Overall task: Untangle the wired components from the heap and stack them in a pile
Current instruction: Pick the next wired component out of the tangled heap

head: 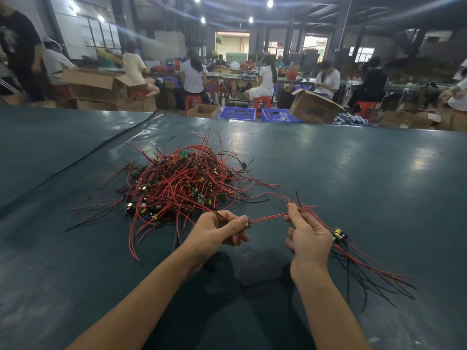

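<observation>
Dark green sheeting is covering the bench point(353, 173), with both hands working just in front of a heap point(182, 183) of wired components.

Red and black leads are tangling through the heap at mid-bench, with small green boards and yellow and blue parts showing between them. The left hand point(217, 231) is pinching a small board point(248, 224), mostly covered by thumb and fingers. The right hand point(309, 238) is gripping a bundle point(340, 234) of components whose leads are trailing down to the right. How many it is holding is hard to make out. Two red leads point(267, 217) are stretching between the hands. Workers point(265, 77) are sitting blurred beyond the bench among cardboard boxes point(313, 107).
</observation>
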`<action>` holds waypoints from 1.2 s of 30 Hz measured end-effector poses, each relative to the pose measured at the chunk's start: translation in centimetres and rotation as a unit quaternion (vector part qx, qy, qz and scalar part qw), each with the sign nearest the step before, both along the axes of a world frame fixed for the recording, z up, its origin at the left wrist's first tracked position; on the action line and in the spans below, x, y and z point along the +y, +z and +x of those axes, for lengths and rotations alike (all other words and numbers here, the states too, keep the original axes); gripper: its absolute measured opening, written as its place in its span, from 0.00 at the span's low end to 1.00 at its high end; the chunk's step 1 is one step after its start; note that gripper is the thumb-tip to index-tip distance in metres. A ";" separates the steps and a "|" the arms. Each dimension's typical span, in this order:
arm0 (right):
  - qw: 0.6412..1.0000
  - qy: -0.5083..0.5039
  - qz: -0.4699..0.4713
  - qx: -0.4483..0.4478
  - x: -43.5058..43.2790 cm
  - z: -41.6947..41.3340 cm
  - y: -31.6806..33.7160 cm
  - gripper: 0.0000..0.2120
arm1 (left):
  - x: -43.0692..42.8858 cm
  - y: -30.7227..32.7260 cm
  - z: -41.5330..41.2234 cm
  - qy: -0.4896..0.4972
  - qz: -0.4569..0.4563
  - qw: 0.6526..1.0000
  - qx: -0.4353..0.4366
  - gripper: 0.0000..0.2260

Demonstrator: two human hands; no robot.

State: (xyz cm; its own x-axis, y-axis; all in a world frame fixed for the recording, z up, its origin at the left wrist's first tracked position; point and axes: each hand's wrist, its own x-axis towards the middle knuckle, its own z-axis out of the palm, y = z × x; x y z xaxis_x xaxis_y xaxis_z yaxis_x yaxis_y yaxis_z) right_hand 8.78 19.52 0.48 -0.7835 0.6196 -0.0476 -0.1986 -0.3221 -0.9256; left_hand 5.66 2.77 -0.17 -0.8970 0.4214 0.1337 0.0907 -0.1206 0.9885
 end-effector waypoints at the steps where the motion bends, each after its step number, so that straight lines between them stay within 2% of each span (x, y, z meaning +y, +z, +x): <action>1: 1.000 -0.005 -0.001 0.001 0.1 0.0 -0.1 0.16 | 0.0 -0.1 0.0 -0.002 -0.002 1.000 -0.002 0.12; 6: 1.000 0.012 0.008 0.010 -0.7 0.2 -0.1 0.15 | 0.3 -0.4 0.1 0.015 0.026 0.999 -0.021 0.13; 11: 0.986 0.137 0.096 -0.019 -3.5 0.8 -0.3 0.13 | 0.4 -0.3 0.3 0.023 0.023 0.999 -0.001 0.13; 14: 0.982 0.163 0.095 -0.013 -4.7 1.2 -0.3 0.13 | 0.6 -0.3 0.5 0.022 0.003 1.000 0.016 0.13; 18: 0.987 0.146 0.064 -0.025 -4.2 1.1 -0.3 0.12 | 0.7 -0.4 0.5 0.017 -0.027 0.999 0.039 0.07; 24: 0.996 0.060 0.023 -0.058 -1.5 0.4 0.1 0.12 | 0.3 -0.2 0.3 0.000 -0.020 1.000 0.022 0.08; 28: 0.998 0.010 -0.029 -0.048 0.9 0.0 0.2 0.10 | -0.1 0.1 0.3 -0.010 -0.010 1.000 0.009 0.09; 32: 0.998 0.000 -0.049 -0.034 1.2 0.0 0.4 0.09 | -0.2 0.2 0.3 -0.022 -0.006 1.000 0.001 0.08; 36: 0.998 -0.028 -0.063 0.002 1.5 0.1 0.7 0.09 | -0.2 0.1 0.0 0.009 0.029 0.999 -0.018 0.08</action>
